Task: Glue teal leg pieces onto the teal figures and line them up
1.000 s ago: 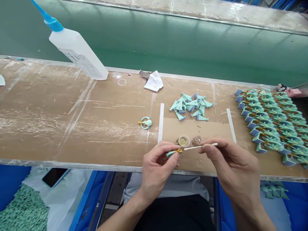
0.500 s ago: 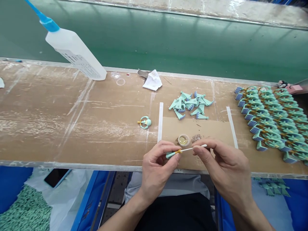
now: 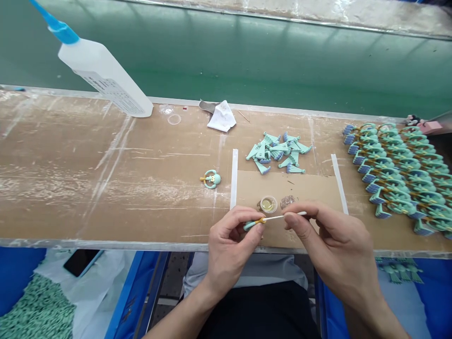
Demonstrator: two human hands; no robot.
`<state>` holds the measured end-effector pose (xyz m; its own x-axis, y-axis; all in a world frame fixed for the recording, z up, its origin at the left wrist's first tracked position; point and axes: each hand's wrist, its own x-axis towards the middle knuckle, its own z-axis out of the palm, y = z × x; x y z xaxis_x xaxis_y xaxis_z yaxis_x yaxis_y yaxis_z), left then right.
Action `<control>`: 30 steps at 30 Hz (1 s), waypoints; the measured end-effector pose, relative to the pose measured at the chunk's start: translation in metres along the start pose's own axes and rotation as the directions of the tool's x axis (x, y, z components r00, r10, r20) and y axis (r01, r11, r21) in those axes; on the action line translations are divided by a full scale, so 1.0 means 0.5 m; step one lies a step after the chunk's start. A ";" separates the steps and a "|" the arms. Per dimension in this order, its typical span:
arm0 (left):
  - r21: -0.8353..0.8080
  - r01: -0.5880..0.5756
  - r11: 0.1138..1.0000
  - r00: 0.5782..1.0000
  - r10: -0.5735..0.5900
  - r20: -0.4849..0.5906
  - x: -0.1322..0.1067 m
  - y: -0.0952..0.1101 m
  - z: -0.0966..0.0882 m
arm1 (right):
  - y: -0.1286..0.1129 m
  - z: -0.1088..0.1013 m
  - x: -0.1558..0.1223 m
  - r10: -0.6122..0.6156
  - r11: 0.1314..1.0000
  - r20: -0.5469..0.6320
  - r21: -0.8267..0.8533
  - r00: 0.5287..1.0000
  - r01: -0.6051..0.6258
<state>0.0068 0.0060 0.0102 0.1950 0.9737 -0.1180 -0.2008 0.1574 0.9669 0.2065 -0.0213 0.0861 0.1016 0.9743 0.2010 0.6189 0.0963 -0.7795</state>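
Observation:
Between the thumb and fingers of my left hand (image 3: 231,245) is a small mint-green toy figure (image 3: 249,225) with a yellow-brown end, partly hidden by the fingers. My right hand (image 3: 332,240) pinches a cotton swab (image 3: 273,218), whose far end meets the yellow-brown end of the figure. Its white cotton tip (image 3: 302,213) sticks out past my right fingers. Just beyond the hands stands a small round cup (image 3: 268,204) of yellowish liquid. A clear, lumpy patch (image 3: 287,201) lies beside it. One more ring-shaped mint figure (image 3: 212,179) lies to the left.
Loose mint tail-like pieces (image 3: 278,150) are piled beyond the cup. Rows of assembled figures (image 3: 391,169) fill the right side. A white bottle with blue nozzle (image 3: 106,77) stands back left, near a folded white cloth (image 3: 222,117). A phone (image 3: 82,262) lies below the table edge.
The view has shifted slightly. My right hand has moved a little to the right and its grip on the swab has turned slightly; my left hand keeps holding the figure in place.

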 end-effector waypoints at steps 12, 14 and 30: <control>-0.047 0.091 0.995 0.996 -0.091 0.008 -0.005 0.002 0.002 | 0.004 0.017 -0.010 0.030 1.000 -0.048 -0.002 0.998 -0.030; -0.049 0.088 0.995 0.996 -0.087 0.010 -0.005 0.001 0.002 | 0.003 0.017 -0.009 0.024 1.000 -0.045 0.000 0.999 -0.024; -0.008 -0.018 1.000 1.000 0.018 0.011 -0.002 -0.007 -0.002 | -0.006 0.012 -0.009 0.007 1.000 -0.007 0.006 1.000 -0.006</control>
<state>0.0065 0.0047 0.0069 0.2019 0.9745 -0.0977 -0.2121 0.1409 0.9670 0.1995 -0.0248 0.0840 0.1109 0.9735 0.1999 0.6138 0.0911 -0.7842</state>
